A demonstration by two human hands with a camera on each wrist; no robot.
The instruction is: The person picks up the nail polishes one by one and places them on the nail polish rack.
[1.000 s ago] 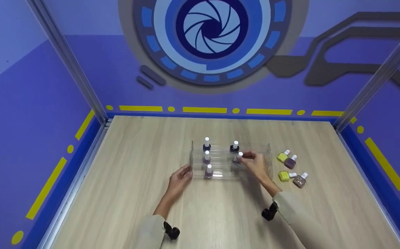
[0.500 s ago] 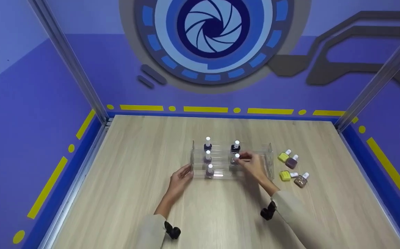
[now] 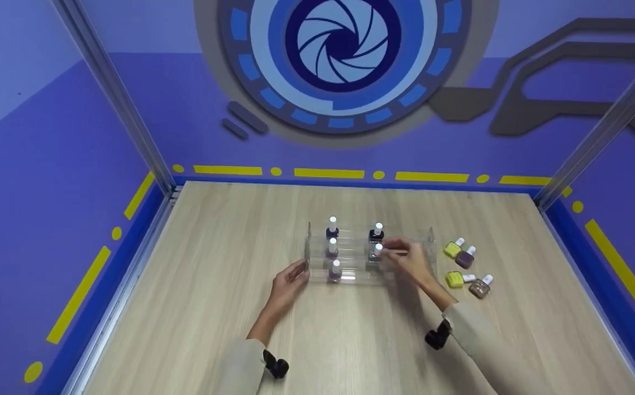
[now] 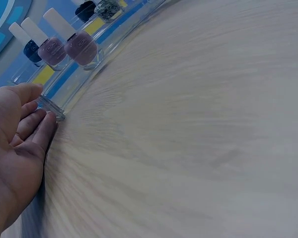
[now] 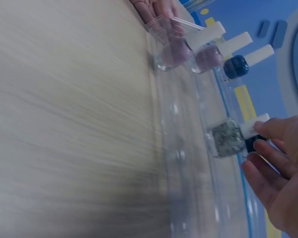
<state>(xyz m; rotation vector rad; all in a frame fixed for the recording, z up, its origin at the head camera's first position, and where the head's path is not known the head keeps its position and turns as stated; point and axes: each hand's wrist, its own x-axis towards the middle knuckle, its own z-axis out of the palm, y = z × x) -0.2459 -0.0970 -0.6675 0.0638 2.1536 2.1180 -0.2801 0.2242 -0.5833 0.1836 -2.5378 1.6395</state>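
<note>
A clear stepped rack [image 3: 350, 269] stands on the table and holds several white-capped nail polish bottles upright. My right hand [image 3: 413, 263] is at the bottle of speckled polish [image 5: 227, 139] on the middle step; in the right wrist view the thumb touches or nearly touches its cap, with the other fingers spread apart. Behind it stands a dark bottle [image 3: 376, 233]. My left hand [image 3: 286, 288] rests its fingers against the rack's left end panel [image 4: 52, 106]. Down the rack's left side are two mauve bottles [image 4: 82, 48] and a dark blue one [image 4: 32, 51].
Right of the rack, several bottles lie on the table: a yellow one [image 3: 452, 250] beside a purple one [image 3: 465, 258], and nearer, another yellow one [image 3: 454, 279] by a glittery brown one [image 3: 480, 287]. Printed walls enclose the table [image 3: 230, 236].
The speckled bottle came down slightly leftward onto the middle step, then stayed there. My right hand has since shifted a little right, away from the cap. The left hand has stayed at the rack's end.
</note>
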